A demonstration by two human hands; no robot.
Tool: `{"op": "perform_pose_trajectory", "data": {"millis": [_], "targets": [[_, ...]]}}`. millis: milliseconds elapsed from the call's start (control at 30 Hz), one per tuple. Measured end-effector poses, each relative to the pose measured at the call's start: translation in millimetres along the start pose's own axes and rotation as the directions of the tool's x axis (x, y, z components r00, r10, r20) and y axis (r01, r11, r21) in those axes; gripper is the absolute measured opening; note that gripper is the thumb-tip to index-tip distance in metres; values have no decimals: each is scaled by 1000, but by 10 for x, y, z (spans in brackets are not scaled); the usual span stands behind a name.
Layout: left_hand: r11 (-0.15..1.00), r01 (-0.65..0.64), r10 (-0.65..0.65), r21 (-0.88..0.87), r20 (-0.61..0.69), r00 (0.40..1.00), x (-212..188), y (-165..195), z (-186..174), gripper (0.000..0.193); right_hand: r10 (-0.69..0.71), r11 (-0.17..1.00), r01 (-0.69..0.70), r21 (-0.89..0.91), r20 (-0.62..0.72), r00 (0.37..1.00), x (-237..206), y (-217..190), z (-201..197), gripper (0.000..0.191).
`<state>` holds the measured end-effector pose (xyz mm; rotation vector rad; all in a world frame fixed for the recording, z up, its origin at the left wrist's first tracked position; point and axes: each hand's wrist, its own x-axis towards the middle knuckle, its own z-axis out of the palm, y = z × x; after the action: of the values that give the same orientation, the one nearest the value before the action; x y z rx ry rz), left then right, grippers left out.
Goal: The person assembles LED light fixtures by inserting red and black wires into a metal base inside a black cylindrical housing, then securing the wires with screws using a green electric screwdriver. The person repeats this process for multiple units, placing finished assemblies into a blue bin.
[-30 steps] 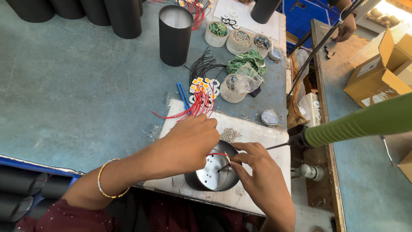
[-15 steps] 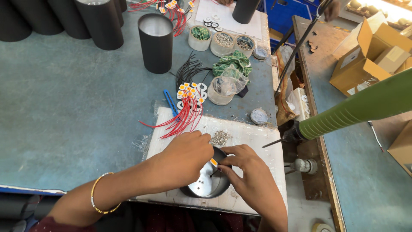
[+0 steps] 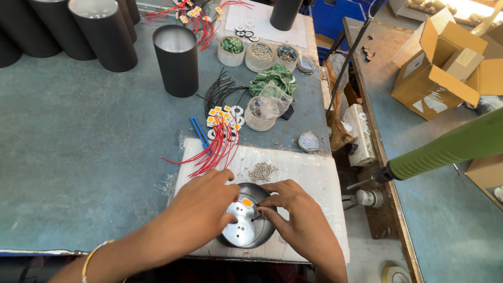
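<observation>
**Both hands at a round metal dish on a white pad**

Nearest the camera, the left hand point(image 3: 201, 209) curls over the left rim of a round metal dish point(image 3: 246, 228), fingers bent on its edge. The right hand point(image 3: 293, 217) comes in from the right, its fingertips pinched at a small round piece with a yellow centre point(image 3: 247, 202) that sits on the dish's upper part; what exactly it grips is too small to tell. The dish lies on a white pad point(image 3: 309, 178) at the near edge of the table point(image 3: 78, 157).

Just beyond the hands, a small heap of screws point(image 3: 262, 171) lies on the pad. To its left, a bundle of red wires point(image 3: 215, 152) fans out, ending in more yellow-centred pieces point(image 3: 224, 116), with a blue tool point(image 3: 198, 128) beside them.

Farther back stand a plastic cup point(image 3: 260, 112), loose black wires point(image 3: 222, 89) and a black tube point(image 3: 177, 60). At the far edge are small tubs point(image 3: 260, 55).

To the right, a green handle point(image 3: 445, 149) juts in over the next table.
</observation>
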<state>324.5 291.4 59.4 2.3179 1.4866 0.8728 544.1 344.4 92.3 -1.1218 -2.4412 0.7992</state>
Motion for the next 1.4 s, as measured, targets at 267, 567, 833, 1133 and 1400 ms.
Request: {"op": "perform_pose_trajectory", "data": {"millis": [267,567,833,1133,1400], "targets": [[949,308,-305,-65,52,951,-39,176,-102,14,30,993,-39,-112,-79,996,-68,-110,28,18],[918,286,-326,-274,-115,938,-153,206,-63,14,151,974,-141,-178,41,988,-93,-180,-15,21],[875,285,-368,-392,-154,917,-182,110,45,14,37,987,-29,-160,49,998,-99,-161,-86,19],[770,302,-392,-562,-44,919,-118,57,134,15,134,981,-124,-147,57,989,9,-203,-17,18],[847,306,-366,-436,-59,929,-134,21,63,16,136,977,-129,-172,28,990,-39,-232,-124,17]]}}
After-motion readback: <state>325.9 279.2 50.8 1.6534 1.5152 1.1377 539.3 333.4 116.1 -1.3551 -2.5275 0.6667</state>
